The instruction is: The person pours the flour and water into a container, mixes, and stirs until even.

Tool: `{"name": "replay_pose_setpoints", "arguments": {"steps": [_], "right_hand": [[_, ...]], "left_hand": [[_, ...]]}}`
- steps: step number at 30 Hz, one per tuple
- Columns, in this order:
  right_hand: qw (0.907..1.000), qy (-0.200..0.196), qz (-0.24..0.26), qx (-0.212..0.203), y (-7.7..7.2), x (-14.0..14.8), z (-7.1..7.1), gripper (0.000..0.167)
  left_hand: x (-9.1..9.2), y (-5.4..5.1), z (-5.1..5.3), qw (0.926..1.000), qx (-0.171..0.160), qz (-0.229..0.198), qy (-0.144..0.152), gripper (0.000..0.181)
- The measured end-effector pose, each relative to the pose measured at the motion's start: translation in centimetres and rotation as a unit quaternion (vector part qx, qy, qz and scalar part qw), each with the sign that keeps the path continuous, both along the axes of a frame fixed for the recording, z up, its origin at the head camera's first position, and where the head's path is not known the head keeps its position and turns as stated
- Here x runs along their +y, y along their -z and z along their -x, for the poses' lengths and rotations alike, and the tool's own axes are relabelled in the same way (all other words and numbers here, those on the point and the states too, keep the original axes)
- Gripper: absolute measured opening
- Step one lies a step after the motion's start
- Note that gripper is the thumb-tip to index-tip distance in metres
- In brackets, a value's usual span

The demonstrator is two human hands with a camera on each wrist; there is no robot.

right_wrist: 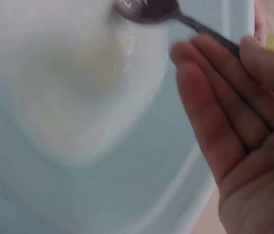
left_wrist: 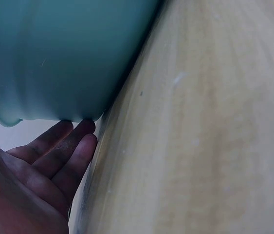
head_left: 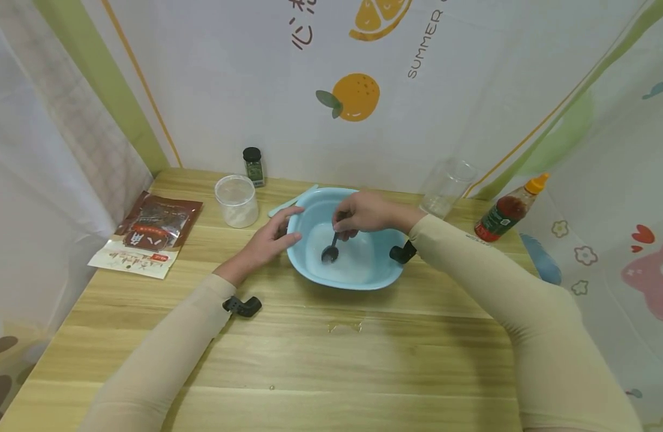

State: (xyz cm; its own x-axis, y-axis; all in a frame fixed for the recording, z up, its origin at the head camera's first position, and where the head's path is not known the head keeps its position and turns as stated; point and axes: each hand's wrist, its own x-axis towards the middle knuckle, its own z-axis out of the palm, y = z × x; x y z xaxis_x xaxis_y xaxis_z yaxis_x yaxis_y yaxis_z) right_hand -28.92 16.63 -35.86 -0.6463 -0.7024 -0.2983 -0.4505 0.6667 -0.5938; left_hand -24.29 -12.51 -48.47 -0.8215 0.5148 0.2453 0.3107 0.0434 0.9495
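Observation:
A light blue plastic basin (head_left: pixel 304 264) stands on the wooden table with cloudy whitish liquid in its bottom. My left hand (head_left: pixel 266 240) holds its left rim. In the left wrist view, several fingertips (left_wrist: pixel 84 146) touch the basin's outer wall (left_wrist: pixel 63 58) low down. Above the basin, my right hand (head_left: pixel 366 211) pinches the handle of a dark metal spoon (head_left: pixel 331 253). The spoon's bowl points down near the liquid; whether it dips in is hard to tell. From the right wrist view, the other fingers (right_wrist: pixel 200 102) lie beside the spoon's handle.
A lidded clear jar (head_left: pixel 237 204) of white contents, a black-capped spice bottle (head_left: pixel 254 168) and a brown-and-white packet (head_left: pixel 147 234) stand or lie left. A pale blue utensil (head_left: pixel 279 208) lies behind the basin. Right are a clear glass (head_left: pixel 444 189) and a red sauce bottle (head_left: pixel 506 213).

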Motion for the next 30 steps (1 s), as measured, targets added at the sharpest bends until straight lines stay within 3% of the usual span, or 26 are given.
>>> {"name": "replay_pose_setpoints", "arguments": {"steps": [2, 5, 9, 12, 14, 20, 23, 25, 30], "right_hand": [[0.9994, -0.006, -0.010, -0.032, 0.0, 0.3, -0.1, 0.013], [0.9984, 0.004, -0.037, -0.041, -0.2, 1.1, 0.0, 0.013], [0.9976, 0.028, -0.063, 0.003, -0.4, 1.8, 0.5, 0.014], [0.9964, 0.038, -0.057, 0.049, -0.5, 1.9, 0.7, 0.016], [0.9967, 0.038, -0.045, 0.056, -0.5, 1.7, 0.7, 0.017], [0.9982, -0.001, -0.043, -0.042, -0.5, 1.7, 0.4, 0.015], [0.9953, -0.012, -0.079, -0.055, -0.5, 2.1, 0.6, 0.015], [0.9943, -0.008, -0.102, -0.030, -0.7, 2.4, 0.8, 0.015], [0.9876, 0.040, -0.126, 0.085, -0.8, 2.8, 1.6, 0.017]], "left_hand": [[0.0, 0.0, 0.1, 1.0000, 0.002, 0.003, -0.002, 0.063], [0.0, 0.1, 0.2, 1.0000, 0.003, 0.008, -0.005, 0.063], [0.0, 0.1, 0.2, 0.9999, 0.003, 0.010, -0.005, 0.063], [-0.1, 0.0, 0.2, 1.0000, 0.002, 0.008, -0.005, 0.062], [-0.1, -0.1, 0.1, 0.9999, 0.002, 0.008, -0.007, 0.062], [-0.1, -0.1, 0.1, 1.0000, 0.000, 0.007, -0.007, 0.063], [-0.1, 0.0, 0.1, 1.0000, -0.003, 0.006, -0.006, 0.063], [0.0, -0.1, 0.1, 0.9999, -0.005, 0.006, -0.006, 0.063], [0.1, -0.1, 0.0, 0.9999, -0.008, 0.006, -0.007, 0.063]]}}
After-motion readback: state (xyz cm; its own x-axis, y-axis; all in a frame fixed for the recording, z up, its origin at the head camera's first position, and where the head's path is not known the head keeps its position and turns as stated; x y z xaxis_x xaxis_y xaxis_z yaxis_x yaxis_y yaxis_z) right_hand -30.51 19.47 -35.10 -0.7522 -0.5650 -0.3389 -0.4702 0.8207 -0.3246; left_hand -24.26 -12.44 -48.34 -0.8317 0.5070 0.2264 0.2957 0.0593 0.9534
